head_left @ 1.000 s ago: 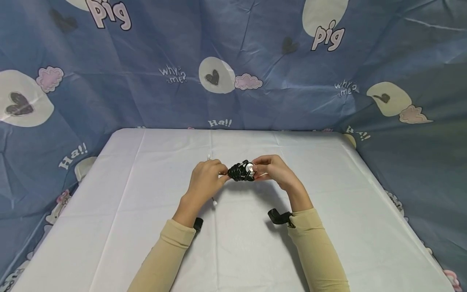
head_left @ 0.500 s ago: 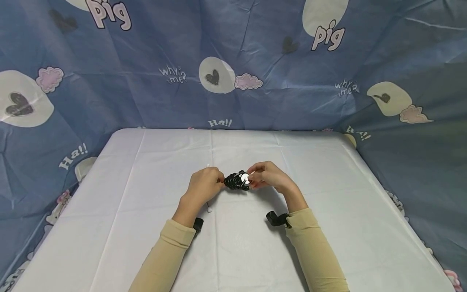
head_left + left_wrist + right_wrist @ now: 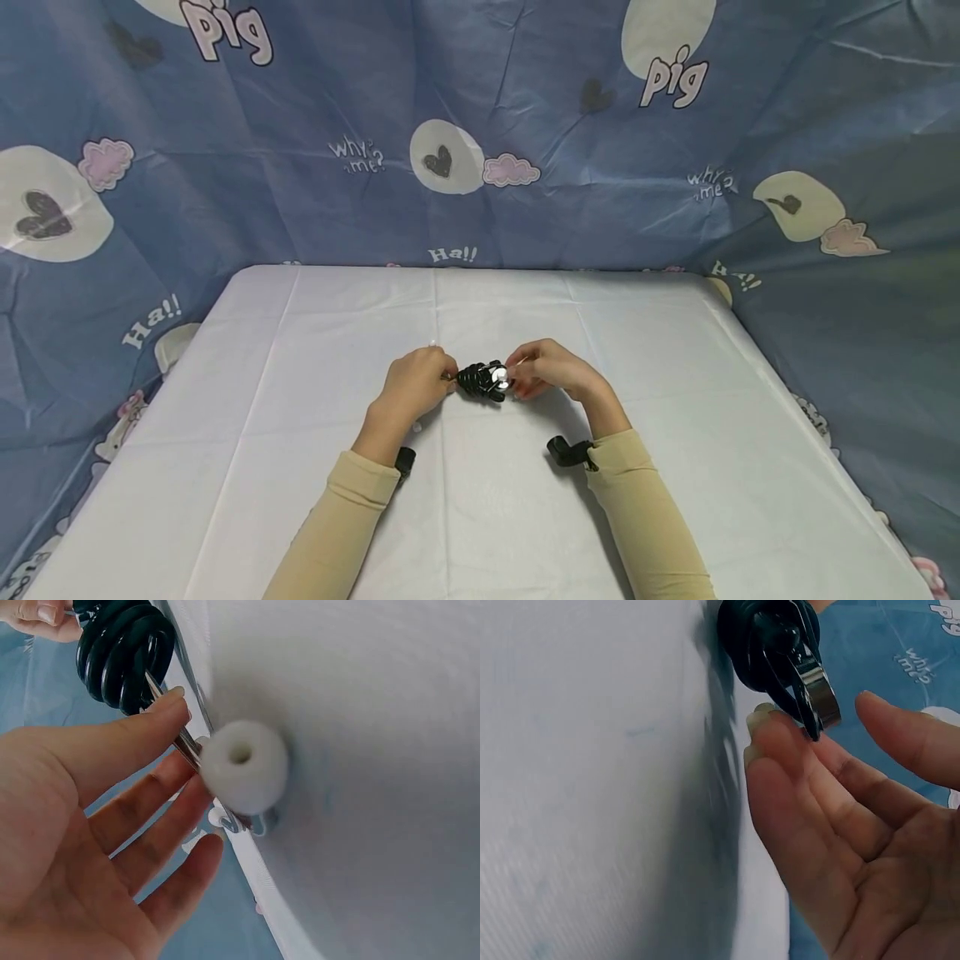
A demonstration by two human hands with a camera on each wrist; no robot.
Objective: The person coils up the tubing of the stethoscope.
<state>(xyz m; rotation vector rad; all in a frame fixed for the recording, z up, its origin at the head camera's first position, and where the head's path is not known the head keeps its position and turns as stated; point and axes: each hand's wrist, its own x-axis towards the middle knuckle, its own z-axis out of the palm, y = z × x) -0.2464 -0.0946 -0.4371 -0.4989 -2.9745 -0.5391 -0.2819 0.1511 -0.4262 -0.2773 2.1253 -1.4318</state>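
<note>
A glossy black coiled piece (image 3: 476, 380) with a silver end (image 3: 821, 696) lies low over the table between both hands; its kind is unclear. My left hand (image 3: 411, 385) pinches its metal stem (image 3: 186, 745) between thumb and fingers. Near that grip is a white knob (image 3: 246, 769) with a hole in it, with thin bent metal wire ends beside it. Around the silver end are the fingers of my right hand (image 3: 553, 368). In the right wrist view its fingertips (image 3: 763, 724) overlap the silver end's lower edge, and the thumb stands apart.
A white cloth covers the table (image 3: 637, 500). Behind and beside it hangs a blue printed curtain (image 3: 480, 217). Black camera mounts (image 3: 570, 451) sit on both wrists near the beige sleeves (image 3: 656, 517).
Both hands and the black coiled piece have come lower and slightly to the left, nearer the table. The left hand keeps its pinch, while the right fingers shift at the silver end.
</note>
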